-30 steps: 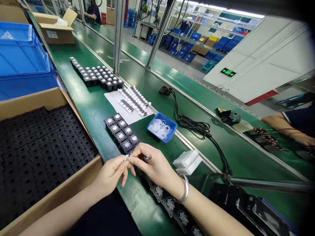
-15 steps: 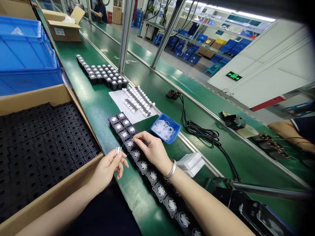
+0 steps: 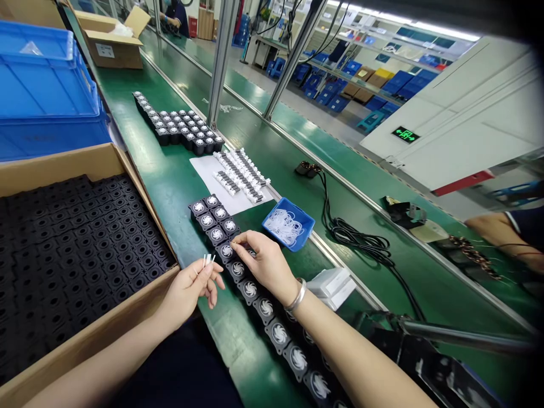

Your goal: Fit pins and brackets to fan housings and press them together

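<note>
Two rows of square black housings with white swirl-shaped fan wheels run along the green bench towards me. My right hand is over these rows, fingertips pinched at the edge of one housing; whatever they pinch is too small or hidden to name. To its left, my left hand is raised beside the row, thumb and forefinger closed on several thin white strips that stick up. Its other fingers curl loosely. Just beyond my right hand sits a blue tray of looped white rings or ties.
A carton of black housings stands at left, below blue crates. Farther along are white-and-black parts on paper and more fan units. Black cable and a white block lie right. Another person's arm is at far right.
The view has shifted slightly. Both hands keep nearly the same place and pose, and the white strips in my left hand have tilted and spread a little.
</note>
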`<state>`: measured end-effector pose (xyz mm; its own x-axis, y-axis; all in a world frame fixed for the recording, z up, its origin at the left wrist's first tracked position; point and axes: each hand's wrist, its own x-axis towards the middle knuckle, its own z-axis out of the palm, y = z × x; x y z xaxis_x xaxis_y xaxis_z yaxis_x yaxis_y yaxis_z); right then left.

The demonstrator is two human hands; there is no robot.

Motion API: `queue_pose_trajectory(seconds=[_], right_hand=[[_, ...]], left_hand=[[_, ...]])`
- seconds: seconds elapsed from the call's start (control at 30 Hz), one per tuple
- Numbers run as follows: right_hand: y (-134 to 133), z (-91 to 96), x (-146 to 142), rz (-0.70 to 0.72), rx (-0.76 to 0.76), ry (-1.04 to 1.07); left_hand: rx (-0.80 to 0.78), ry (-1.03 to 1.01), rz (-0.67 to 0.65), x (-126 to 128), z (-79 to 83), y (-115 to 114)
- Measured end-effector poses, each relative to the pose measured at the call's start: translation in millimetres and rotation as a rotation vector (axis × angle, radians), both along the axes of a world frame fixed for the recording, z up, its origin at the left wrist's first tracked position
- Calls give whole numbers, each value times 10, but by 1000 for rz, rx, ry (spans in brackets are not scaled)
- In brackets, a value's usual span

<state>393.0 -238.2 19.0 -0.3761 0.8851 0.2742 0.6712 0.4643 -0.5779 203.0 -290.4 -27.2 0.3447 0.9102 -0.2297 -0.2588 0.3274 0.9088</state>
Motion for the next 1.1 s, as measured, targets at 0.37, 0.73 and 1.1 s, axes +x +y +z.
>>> queue_pose_trajectory(seconds=[0.37, 0.73, 1.1], right_hand=[[-101, 536, 20, -2, 94, 95], [-9, 412, 2, -42, -247, 428], [593, -38, 36, -124, -72, 186]], left_hand=[[126, 23, -45, 41, 143, 65], [162, 40, 10, 103, 157, 98], [-84, -38, 99, -44, 0, 218]])
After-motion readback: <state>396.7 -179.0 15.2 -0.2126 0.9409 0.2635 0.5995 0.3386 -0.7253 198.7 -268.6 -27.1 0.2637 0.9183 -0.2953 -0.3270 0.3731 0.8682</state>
